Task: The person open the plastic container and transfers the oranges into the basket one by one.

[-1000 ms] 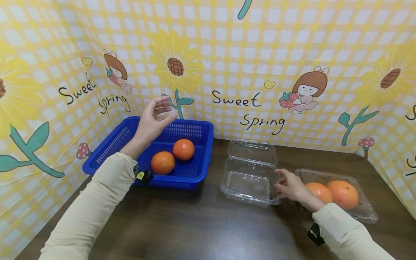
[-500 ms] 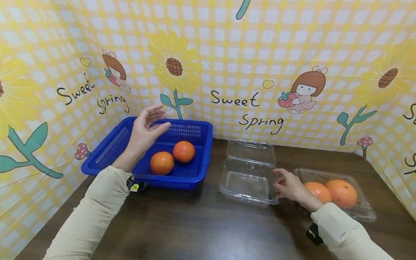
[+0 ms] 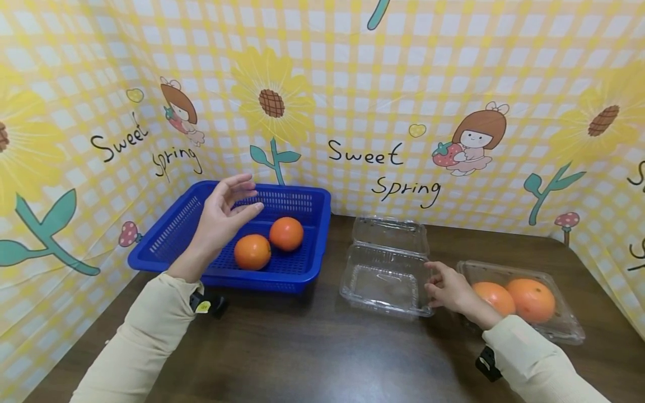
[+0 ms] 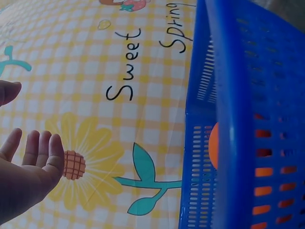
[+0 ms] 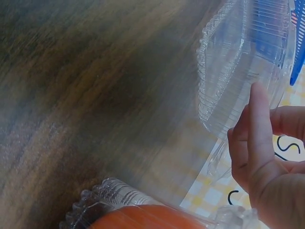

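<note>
My left hand (image 3: 221, 215) hovers over the left part of a blue plastic basket (image 3: 319, 229), fingers loosely bent and thumb apart, holding nothing. Two oranges (image 3: 252, 252) lie together in the basket, to the right of that hand. In the left wrist view the left hand (image 4: 33, 167) shows beyond the basket's wall (image 4: 233, 119). My right hand (image 3: 450, 288) rests its fingertips at the right rim of an opened clear plastic clamshell box (image 3: 385, 285), whose lid (image 3: 390, 235) lies back toward the wall. In the right wrist view the thumb (image 5: 259, 124) overlaps the box's side.
Right of the open box, partly behind my right forearm, a second clear box (image 3: 569, 319) holds two oranges (image 3: 531, 300). Everything stands on a dark wooden table (image 3: 312, 358). A yellow checked cloth (image 3: 353, 84) with printed flowers hangs behind and at the sides.
My left hand has drawn back down and slightly left above the basket, still holding nothing. The right hand and the open box have stayed in place.
</note>
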